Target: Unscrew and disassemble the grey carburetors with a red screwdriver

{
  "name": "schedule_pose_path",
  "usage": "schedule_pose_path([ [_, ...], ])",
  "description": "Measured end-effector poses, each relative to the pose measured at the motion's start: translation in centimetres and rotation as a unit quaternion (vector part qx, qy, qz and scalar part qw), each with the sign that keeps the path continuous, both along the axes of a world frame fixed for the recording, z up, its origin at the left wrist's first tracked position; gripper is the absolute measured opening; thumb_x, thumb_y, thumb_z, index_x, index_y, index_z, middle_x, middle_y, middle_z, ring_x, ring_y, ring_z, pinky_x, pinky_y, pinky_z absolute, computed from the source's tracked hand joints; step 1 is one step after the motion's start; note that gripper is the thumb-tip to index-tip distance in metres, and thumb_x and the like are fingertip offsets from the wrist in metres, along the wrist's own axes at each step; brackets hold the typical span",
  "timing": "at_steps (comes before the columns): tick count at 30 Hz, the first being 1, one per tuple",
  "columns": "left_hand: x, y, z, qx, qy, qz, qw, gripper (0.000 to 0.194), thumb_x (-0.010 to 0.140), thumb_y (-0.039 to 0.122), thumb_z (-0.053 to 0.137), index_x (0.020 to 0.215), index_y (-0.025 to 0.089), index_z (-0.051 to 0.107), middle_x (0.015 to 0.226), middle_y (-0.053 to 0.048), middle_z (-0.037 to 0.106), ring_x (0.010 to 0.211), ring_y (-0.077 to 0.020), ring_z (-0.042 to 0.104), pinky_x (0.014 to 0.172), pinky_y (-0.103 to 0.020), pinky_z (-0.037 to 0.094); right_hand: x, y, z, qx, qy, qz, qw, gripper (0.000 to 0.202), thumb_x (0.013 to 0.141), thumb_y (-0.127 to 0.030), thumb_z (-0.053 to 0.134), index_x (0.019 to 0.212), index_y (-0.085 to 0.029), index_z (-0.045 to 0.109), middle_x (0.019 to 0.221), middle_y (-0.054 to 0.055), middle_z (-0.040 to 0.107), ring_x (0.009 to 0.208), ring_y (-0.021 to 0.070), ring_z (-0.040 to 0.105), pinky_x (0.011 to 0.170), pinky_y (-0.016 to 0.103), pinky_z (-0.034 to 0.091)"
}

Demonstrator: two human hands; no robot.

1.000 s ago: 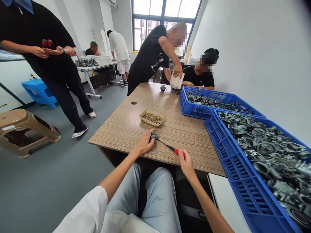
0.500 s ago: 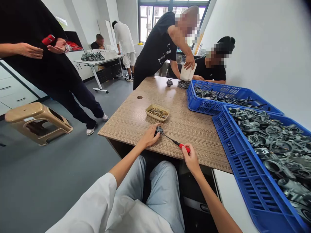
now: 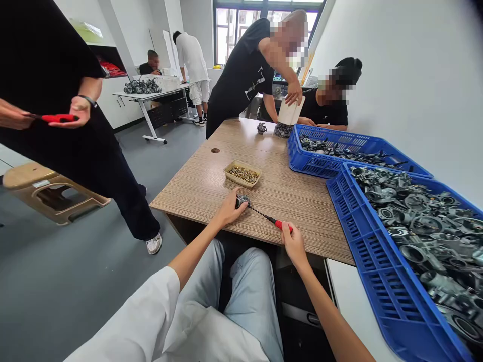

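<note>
My left hand [image 3: 229, 208] grips a small grey metal carburetor body [image 3: 243, 200] against the table, its thumb and fingers closed around the near side. In my right hand [image 3: 295, 242] is a red-handled screwdriver [image 3: 278, 223], held by the end of its handle. The long dark shaft slopes up to the left, and its tip meets the carburetor body. I cannot make out what the tip touches there. Just beyond my left hand sits a cream tray [image 3: 260, 173] of small brass-coloured parts.
Blue crates [image 3: 356, 251] full of metal carburetor parts line the right side, and another blue crate [image 3: 307, 163] stands behind. A co-worker [image 3: 241, 75] tips a white container [image 3: 290, 110] over the far table edge. Another person stands at left near a brown stool [image 3: 56, 186].
The carburetor body has turned slightly in my left hand, while the screwdriver stays against it. The person at left has stepped forward and now holds a red tool level between both hands.
</note>
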State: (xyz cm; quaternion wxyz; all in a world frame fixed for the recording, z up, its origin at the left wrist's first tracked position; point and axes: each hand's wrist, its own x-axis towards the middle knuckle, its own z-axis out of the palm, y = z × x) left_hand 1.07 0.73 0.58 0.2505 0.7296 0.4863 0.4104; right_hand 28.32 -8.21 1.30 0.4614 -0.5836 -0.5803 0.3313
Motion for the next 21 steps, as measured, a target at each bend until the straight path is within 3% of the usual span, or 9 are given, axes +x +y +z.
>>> schedule_pose_path([
  [2, -0.1, 0.3, -0.1, -0.026, -0.011, 0.042, 0.999, 0.061, 0.099, 0.049, 0.059, 0.149, 0.016, 0.043, 0.135, -0.016, 0.065, 0.125, -0.0278, 0.064, 0.111, -0.047, 0.049, 0.1, 0.0, 0.1, -0.013, 0.023, -0.003, 1.0, 0.058, 0.097, -0.079, 0.047, 0.074, -0.027, 0.047, 0.05, -0.006, 0.043, 0.048, 0.0146, 0.038, 0.052, 0.03, 0.033],
  [5, -0.2, 0.9, -0.4, -0.056, -0.017, 0.077, 0.995, 0.043, 0.1, 0.054, 0.058, 0.123, 0.018, 0.061, 0.113, -0.01, 0.073, 0.107, -0.0254, 0.068, 0.1, -0.044, 0.053, 0.3, 0.1, 0.1, -0.021, 0.051, -0.01, 0.998, 0.058, 0.096, -0.081, 0.049, 0.075, -0.026, 0.048, 0.05, -0.006, 0.043, 0.048, 0.0146, 0.037, 0.05, 0.03, 0.031],
  [9, -0.4, 1.1, -0.5, -0.067, -0.023, 0.079, 0.994, 0.037, 0.097, 0.055, 0.062, 0.11, 0.02, 0.063, 0.097, -0.005, 0.072, 0.089, -0.0213, 0.067, 0.09, -0.039, 0.055, 0.6, 0.2, -0.3, -0.022, 0.084, -0.011, 0.996, 0.056, 0.096, -0.078, 0.051, 0.077, -0.026, 0.05, 0.051, -0.007, 0.043, 0.048, 0.014, 0.037, 0.051, 0.029, 0.032],
  [13, -0.5, 0.8, -0.5, 0.017, -0.008, 0.039, 0.999, 0.041, 0.088, 0.046, 0.075, 0.117, 0.02, 0.061, 0.111, -0.008, 0.069, 0.103, -0.0238, 0.066, 0.097, -0.04, 0.054, 1.0, 0.5, -0.7, -0.028, 0.12, -0.016, 0.992, 0.054, 0.097, -0.077, 0.051, 0.079, -0.026, 0.052, 0.051, -0.007, 0.043, 0.048, 0.0139, 0.038, 0.051, 0.029, 0.034],
  [17, -0.4, 0.4, -0.5, 0.077, 0.034, -0.019, 0.996, 0.048, 0.085, 0.033, 0.077, 0.128, 0.02, 0.06, 0.124, -0.011, 0.064, 0.119, -0.028, 0.062, 0.108, -0.044, 0.051, 1.3, 0.7, -0.7, -0.029, 0.134, -0.016, 0.99, 0.054, 0.095, -0.077, 0.053, 0.08, -0.026, 0.051, 0.053, -0.006, 0.046, 0.048, 0.014, 0.041, 0.051, 0.028, 0.036],
  [21, -0.3, 0.1, -0.4, 0.085, 0.077, -0.05, 0.992, 0.041, 0.089, 0.023, 0.07, 0.13, 0.022, 0.062, 0.126, -0.011, 0.063, 0.125, -0.0284, 0.059, 0.113, -0.044, 0.049, 1.3, 0.6, -0.3, -0.024, 0.152, 0.009, 0.988, 0.051, 0.091, -0.075, 0.06, 0.093, -0.025, 0.059, 0.065, -0.002, 0.062, 0.055, 0.0157, 0.053, 0.056, 0.03, 0.044],
])
